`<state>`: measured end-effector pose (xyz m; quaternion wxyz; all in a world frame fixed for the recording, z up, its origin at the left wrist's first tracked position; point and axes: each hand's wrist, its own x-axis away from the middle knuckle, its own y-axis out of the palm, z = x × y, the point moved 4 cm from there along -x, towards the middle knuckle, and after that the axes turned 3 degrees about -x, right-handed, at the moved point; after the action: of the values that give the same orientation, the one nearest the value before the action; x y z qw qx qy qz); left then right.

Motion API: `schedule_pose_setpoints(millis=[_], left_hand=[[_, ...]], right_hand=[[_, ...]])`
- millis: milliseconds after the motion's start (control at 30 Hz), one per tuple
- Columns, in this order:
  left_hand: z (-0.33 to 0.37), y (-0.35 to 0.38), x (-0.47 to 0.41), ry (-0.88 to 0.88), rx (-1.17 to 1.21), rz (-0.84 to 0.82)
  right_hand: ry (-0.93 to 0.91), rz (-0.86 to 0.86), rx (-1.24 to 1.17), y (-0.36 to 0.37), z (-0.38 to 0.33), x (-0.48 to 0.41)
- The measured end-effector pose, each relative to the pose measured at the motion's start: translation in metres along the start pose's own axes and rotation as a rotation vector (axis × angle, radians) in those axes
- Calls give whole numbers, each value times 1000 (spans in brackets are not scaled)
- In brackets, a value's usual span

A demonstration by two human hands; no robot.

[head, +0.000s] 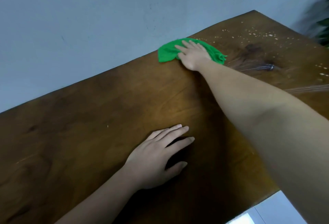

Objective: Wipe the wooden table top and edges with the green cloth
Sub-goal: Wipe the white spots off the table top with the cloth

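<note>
A person's right hand [193, 54] presses flat, fingers straight and slightly spread, on a green cloth [170, 53] at the far edge of a wooden table [89, 117], beside a pale blue-grey wall [89, 28]. The cloth lies bunched under the palm, spilling out on both sides of the hand. The left hand [158, 158] rests palm down on the bare wood nearer the person, fingers straight, thumb apart, holding nothing; the two hands are well apart. Beyond the right hand, toward the table's far corner, pale droplets [267, 35] speckle the surface, and wet streaks [258, 66] show just past the right wrist. A blurred dark green plant [320, 22] stands past that corner.
</note>
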<state>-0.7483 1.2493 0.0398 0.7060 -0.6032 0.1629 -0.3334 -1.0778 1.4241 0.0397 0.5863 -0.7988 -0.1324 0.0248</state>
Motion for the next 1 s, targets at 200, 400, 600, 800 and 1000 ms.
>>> schedule_pose_setpoints(millis=[200, 400, 600, 800, 1000], left_hand=[[0, 5, 2, 0, -8, 66], [-1, 9, 4, 14, -22, 70], [-3, 11, 2, 15, -31, 67], [-3, 15, -4, 73, -56, 41], [23, 10, -53, 186, -73, 19]], right_hand=[[165, 65, -26, -13, 75, 56], [118, 52, -15, 11, 49, 159], [25, 37, -9, 41, -1, 265], [-15, 25, -40, 59, -23, 347], [72, 92, -59, 44, 28, 352]])
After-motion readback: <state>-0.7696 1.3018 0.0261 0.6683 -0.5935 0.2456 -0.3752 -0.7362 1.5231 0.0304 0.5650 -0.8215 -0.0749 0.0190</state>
